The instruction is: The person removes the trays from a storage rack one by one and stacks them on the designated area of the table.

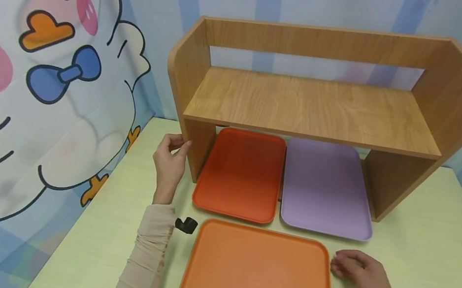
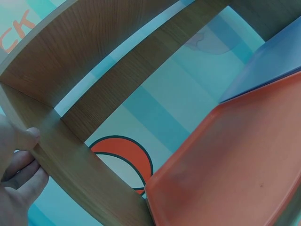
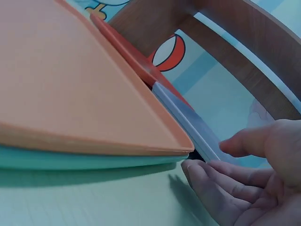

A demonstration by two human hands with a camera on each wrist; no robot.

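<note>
My left hand (image 1: 170,162) pinches the front edge of the left side panel of a wooden desktop shelf (image 1: 312,107); in the left wrist view its thumb lies on the panel's inner side and its fingers on the outer side. Under the shelf board lie a red tray (image 1: 239,175) and a purple tray (image 1: 327,188), side by side. Nearer to me is an orange tray (image 1: 258,277), stacked on a green tray (image 3: 94,160) that shows only in the right wrist view. Beside the orange tray's far right corner, my right hand (image 1: 365,278) has loosely bent fingers and holds nothing.
The shelf stands at the back of a pale yellow-green table (image 1: 437,234). Behind it hangs a blue striped cloth (image 1: 315,2), with a cartoon duck (image 1: 79,106) on the left. A small black piece (image 1: 186,225) sits by my left wrist.
</note>
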